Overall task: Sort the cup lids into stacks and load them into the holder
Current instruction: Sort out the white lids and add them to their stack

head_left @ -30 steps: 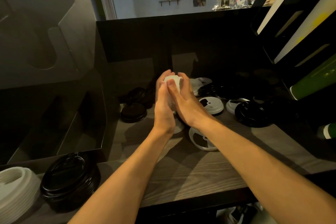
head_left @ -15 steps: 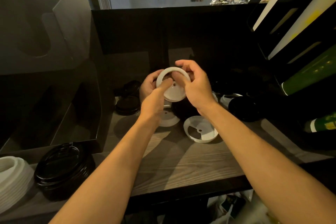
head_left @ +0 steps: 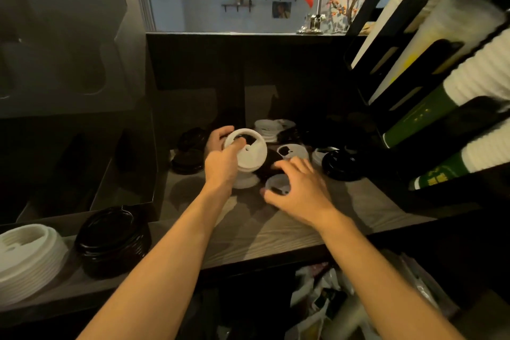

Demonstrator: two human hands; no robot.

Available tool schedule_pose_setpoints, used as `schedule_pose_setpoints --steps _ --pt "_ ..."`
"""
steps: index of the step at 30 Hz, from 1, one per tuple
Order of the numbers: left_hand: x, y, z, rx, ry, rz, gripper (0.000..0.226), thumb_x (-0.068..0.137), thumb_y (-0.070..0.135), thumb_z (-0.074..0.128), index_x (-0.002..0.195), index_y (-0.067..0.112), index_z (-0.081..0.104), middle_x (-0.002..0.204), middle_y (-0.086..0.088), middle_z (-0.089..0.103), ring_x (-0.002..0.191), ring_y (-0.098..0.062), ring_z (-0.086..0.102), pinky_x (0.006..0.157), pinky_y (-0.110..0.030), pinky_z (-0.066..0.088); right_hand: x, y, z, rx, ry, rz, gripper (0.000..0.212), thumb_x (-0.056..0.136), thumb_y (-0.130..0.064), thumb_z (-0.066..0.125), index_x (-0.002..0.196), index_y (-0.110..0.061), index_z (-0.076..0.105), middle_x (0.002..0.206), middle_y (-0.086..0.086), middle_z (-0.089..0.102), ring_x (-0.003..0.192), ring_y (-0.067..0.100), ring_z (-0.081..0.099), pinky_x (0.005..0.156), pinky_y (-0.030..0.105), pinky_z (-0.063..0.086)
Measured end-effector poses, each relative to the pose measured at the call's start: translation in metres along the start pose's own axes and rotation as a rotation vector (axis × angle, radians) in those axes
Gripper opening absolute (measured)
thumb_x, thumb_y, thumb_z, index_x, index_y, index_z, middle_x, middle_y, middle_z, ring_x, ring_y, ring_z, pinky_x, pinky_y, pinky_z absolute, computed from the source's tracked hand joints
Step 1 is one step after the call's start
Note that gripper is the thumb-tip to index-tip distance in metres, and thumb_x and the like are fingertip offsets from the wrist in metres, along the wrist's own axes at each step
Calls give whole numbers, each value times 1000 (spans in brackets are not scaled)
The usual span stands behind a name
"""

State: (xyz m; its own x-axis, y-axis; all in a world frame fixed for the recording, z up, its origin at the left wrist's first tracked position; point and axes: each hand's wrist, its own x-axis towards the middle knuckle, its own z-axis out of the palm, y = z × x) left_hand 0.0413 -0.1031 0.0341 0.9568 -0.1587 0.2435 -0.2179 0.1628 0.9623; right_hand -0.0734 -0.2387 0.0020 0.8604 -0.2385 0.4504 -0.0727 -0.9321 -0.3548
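My left hand (head_left: 222,163) holds a small stack of white cup lids (head_left: 248,152) tilted above the wooden counter, thumb across the top lid. My right hand (head_left: 299,188) has come down over a single upturned white lid (head_left: 277,183) on the counter, fingers curled around its rim. More loose lids lie behind: a white lid (head_left: 292,150), a black lid (head_left: 340,164), a white pile (head_left: 269,127) and black lids (head_left: 190,159) at the left. The dark lid holder (head_left: 82,130) stands at the left.
A stack of black lids (head_left: 110,234) and a stack of white lids (head_left: 24,259) sit at the counter's front left. Sleeves of cups in a black rack (head_left: 441,91) slant down at the right. Below the counter edge lie bags and clutter (head_left: 325,303).
My right hand has let go of the white stack and dropped to the single lid on the counter. My left hand keeps the stack, now shifted slightly left.
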Motion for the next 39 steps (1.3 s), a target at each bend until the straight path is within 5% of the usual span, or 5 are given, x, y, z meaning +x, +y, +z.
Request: schedule_pose_setpoints --steps 4,9,13,17,39 --pt "-30 3 -10 44 0 93 32 93 24 71 123 29 59 113 -2 69 101 -14 67 72 -16 52 -11 -4 -2 -129 -282 81 69 93 -59 56 150 -26 38 154 -2 31 145 22 25 112 40 33" --pt "-58 -5 -38 192 -108 112 38 91 49 71 122 33 58 116 4 66 105 -13 66 80 -28 57 -18 -13 -8 19 -50 24 28 103 -38 49 124 -24 61 118 2 66 108 24 61 78 36 48" --pt "-73 -3 -48 239 -82 74 36 97 42 65 126 23 59 116 4 62 99 -9 61 58 -10 49 -25 -29 -15 696 383 179 22 101 -36 54 88 -28 70 78 -8 71 77 14 67 64 30 53" --pt "-76 -2 -46 168 -89 -27 29 104 43 53 123 23 60 116 1 67 98 -8 63 60 -12 47 -19 -49 -10 1082 242 418 27 102 -36 57 86 -19 73 74 -4 75 71 7 68 65 20 54" --pt "-76 -1 -68 -31 -225 -98 47 82 9 81 123 24 62 116 -5 70 103 -24 71 73 -30 59 -6 -70 18 822 120 229 26 100 -48 55 108 -26 64 101 -9 68 94 3 63 74 15 48"
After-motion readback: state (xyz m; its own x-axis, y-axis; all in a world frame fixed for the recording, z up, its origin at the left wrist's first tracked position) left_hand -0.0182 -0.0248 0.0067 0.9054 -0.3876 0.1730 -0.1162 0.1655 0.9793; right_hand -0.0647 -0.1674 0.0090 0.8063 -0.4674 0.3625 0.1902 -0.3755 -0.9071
